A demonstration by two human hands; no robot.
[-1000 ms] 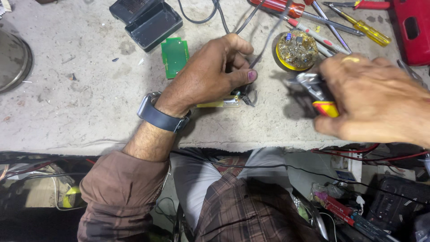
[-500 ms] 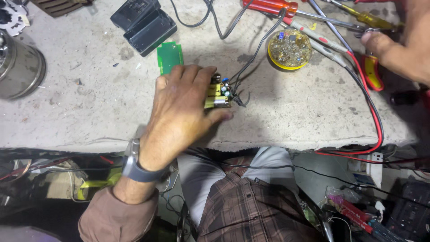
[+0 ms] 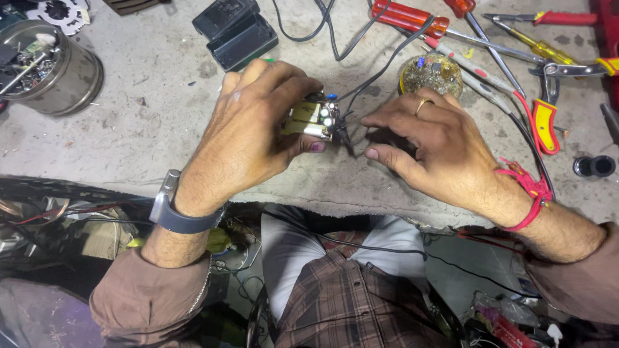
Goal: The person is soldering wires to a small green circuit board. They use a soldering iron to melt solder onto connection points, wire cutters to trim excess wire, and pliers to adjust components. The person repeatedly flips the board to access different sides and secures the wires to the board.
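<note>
Holding a small circuit board (image 3: pixel 314 120) just above the table (image 3: pixel 148 129) — left hand (image 3: pixel 248 138) wrapped round it, grip pressed together on the board's edges, thumb underneath, fingers over the top. Board carries pale yellow and silver parts; black wires (image 3: pixel 351 96) run off its right end toward the top of the table.

Right hand (image 3: pixel 429 145) just beside the board, fingers half curled, forefinger and thumb reaching at the wire ends; grip not closed on anything I can make out — whether it pinches a lead, cannot tell.

Near the right hand: round yellow tin (image 3: pixel 431 72) filled with small parts, touching or nearly touching the knuckles. Farther out: red-handled screwdrivers (image 3: pixel 409 16), yellow-handled pliers (image 3: pixel 547 122), black plastic case halves (image 3: pixel 235 32) at upper centre, metal can (image 3: pixel 61 64) of scraps at far left.

Risks, as judged: wires are thin and taut-looking, so a tug from the right hand could tear a joint off the board. Board is gripped by edges only — a twist may let it slip onto the concrete-like surface. The tin sits close enough that a backward move of the right hand could knock it and scatter the parts.
</note>
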